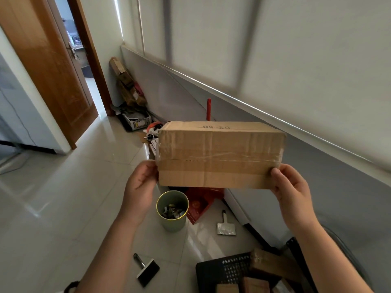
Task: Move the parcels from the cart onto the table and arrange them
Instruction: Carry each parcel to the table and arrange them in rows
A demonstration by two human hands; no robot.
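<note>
While you hold one cardboard parcel (220, 154) up in the air, the job looks far from finished. Your left hand (140, 183) is closed on its left end and your right hand (291, 187) on its right end, fingers wrapped behind, thumbs on the near face, the taped seam running between them. No table shows anywhere, so I cannot tell how many parcels are already placed. Below your right forearm, the black perforated cart (222, 269) holds several more brown parcels (273, 265), so those are left to move, and the arranging too.

Beneath the grip lies a glossy pale tiled floor (53, 197), reflective and probably slick. Right under the held parcel stands a green cup (172, 211) of small scraps, with a red box (200, 205) just beside it. A metal scraper (225, 226) lies lower still, and a roller tool (146, 270) near your left forearm. Left of the grip, well apart, a wooden door (48, 68) stands open; behind the parcel, a grey wall panel runs under white blinds.
</note>
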